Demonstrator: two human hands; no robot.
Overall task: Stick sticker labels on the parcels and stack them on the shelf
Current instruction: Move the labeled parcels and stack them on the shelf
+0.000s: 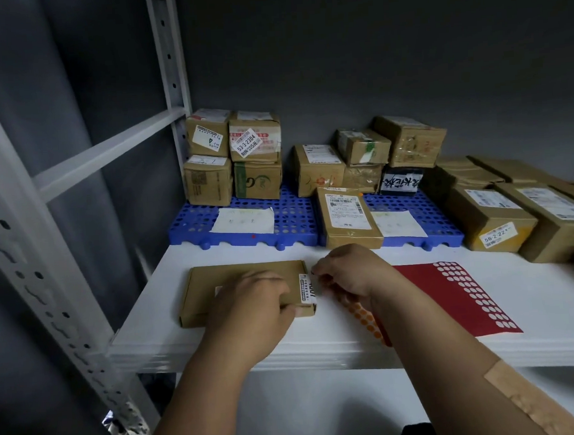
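A flat brown parcel (235, 280) lies on the white shelf board (318, 342) near its front edge. My left hand (253, 299) rests on top of the parcel, its fingers curled over the front right edge. A white sticker label (307, 287) runs along the parcel's right end. My right hand (345, 274) pinches the far end of that label at the parcel's right corner. Under my right wrist lies a red sticker sheet (449, 298) with rows of white dots, and an orange dot sheet (360, 313) peeks out beside it.
Blue perforated pallets (292, 217) sit behind, carrying stacked brown parcels (232, 153) at the left and more parcels (362, 160) in the middle. Larger labelled boxes (498, 219) crowd the right. A grey metal upright (167, 57) and rail stand at the left.
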